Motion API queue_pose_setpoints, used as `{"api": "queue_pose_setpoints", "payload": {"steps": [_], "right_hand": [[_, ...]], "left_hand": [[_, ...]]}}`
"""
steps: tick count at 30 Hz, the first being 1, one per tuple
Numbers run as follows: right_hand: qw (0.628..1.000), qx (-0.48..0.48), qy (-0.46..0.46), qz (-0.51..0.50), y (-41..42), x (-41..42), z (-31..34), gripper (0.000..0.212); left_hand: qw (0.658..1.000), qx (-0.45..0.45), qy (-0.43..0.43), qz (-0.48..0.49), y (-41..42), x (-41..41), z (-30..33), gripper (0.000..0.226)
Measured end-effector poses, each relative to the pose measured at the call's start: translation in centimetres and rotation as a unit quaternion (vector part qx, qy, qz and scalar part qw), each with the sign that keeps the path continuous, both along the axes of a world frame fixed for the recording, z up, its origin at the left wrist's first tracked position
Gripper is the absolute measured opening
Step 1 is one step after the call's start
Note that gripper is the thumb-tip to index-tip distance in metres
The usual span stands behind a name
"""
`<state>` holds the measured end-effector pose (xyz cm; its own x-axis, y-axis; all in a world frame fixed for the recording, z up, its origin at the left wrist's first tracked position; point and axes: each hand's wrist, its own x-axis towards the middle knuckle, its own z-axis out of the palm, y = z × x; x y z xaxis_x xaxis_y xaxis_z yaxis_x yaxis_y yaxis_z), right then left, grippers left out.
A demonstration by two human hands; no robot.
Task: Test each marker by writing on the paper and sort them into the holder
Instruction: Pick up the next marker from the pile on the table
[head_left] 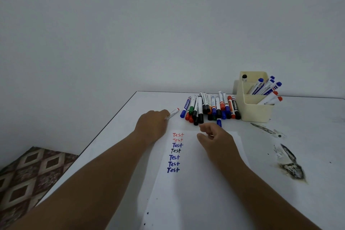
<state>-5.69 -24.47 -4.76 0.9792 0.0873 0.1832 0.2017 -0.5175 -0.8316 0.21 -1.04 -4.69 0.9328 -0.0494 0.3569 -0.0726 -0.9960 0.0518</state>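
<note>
Gripped in the left hand [152,123] is a white marker with a red end [172,113], its barrel poking out past the curled fingers toward the far right and lying low over the white table [115,136]. Just right of it, the right hand [214,137] hovers over the top edge of the white sheet of paper [197,183], fingers loosely curled and pinching nothing that can be made out; a blue marker cap [219,122] shows just beyond its fingertips. On the paper, a column of seven handwritten words reading "Test" [175,152] runs in red, blue and black ink. Beyond the sheet lies a pile of mixed red, blue, green and black markers [210,107]. Right of the pile stands a cream plastic divided holder [256,106], with blue-capped and red-capped markers leaning in its compartments. Dark smudged stains [289,166] mark the table at the right.
</note>
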Motion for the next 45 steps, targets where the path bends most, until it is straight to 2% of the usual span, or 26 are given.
{"api": "queue_pose_setpoints", "payload": {"steps": [3, 5, 8, 10, 13, 16, 22, 27, 33, 37, 39, 42, 45], "right_hand": [[1.0, 0.013, 0.001, 0.0, -0.1, 0.0, -0.1, 0.035], [1.0, 0.031, 0.002, 0.0, -0.1, 0.0, -0.3, 0.037], [0.997, 0.074, 0.007, -0.003, -0.1, 0.1, -0.4, 0.044], [0.994, 0.112, 0.016, -0.006, -0.1, 0.2, -0.3, 0.051], [0.977, 0.209, 0.048, -0.011, -0.4, 0.4, 0.0, 0.057], [0.962, 0.268, 0.057, 0.0, -0.9, 0.2, 0.3, 0.036], [0.945, 0.32, 0.064, -0.029, -1.3, 0.3, 0.4, 0.03], [0.935, 0.347, 0.064, -0.026, -1.2, 0.5, 0.2, 0.023], [0.914, 0.395, 0.083, -0.036, -1.6, 0.8, 0.0, 0.029], [0.9, 0.425, 0.085, -0.04, -1.8, 1.0, 0.0, 0.03], [0.897, 0.432, 0.086, -0.043, -1.8, 1.0, 0.1, 0.028], [0.904, 0.419, 0.079, -0.041, -1.7, 1.0, 0.1, 0.026], [0.898, 0.429, 0.068, -0.065, -1.8, 1.0, 0.1, 0.026]], "left_hand": [[0.997, -0.065, -0.034, 0.011, 0.5, -0.7, -0.3, 0.032], [0.987, -0.15, -0.06, 0.014, 0.5, -1.3, -0.1, 0.038], [0.952, -0.297, -0.061, -0.029, -1.0, -3.2, 0.6, 0.039], [0.939, -0.332, -0.051, -0.075, -2.4, -4.6, 0.9, 0.037], [0.935, -0.32, -0.023, -0.151, -4.5, -6.6, 0.7, 0.035], [0.95, -0.221, -0.004, -0.219, -6.1, -7.7, 0.9, 0.035], [0.984, -0.1, 0.075, -0.125, -7.5, -7.3, 1.8, 0.023], [0.994, -0.031, 0.03, -0.104, -7.6, -7.2, 1.4, 0.027], [0.973, -0.042, -0.079, -0.211, -6.9, -6.7, 0.2, 0.029], [0.967, -0.047, -0.123, -0.218, -7.4, -6.2, 0.2, 0.038], [0.975, -0.052, -0.104, -0.19, -7.2, -5.8, 0.4, 0.036], [0.988, -0.033, -0.031, -0.15, -6.4, -5.5, 0.8, 0.039], [0.98, -0.103, 0.068, -0.157, -5.6, -5.5, 1.5, 0.047]]}}
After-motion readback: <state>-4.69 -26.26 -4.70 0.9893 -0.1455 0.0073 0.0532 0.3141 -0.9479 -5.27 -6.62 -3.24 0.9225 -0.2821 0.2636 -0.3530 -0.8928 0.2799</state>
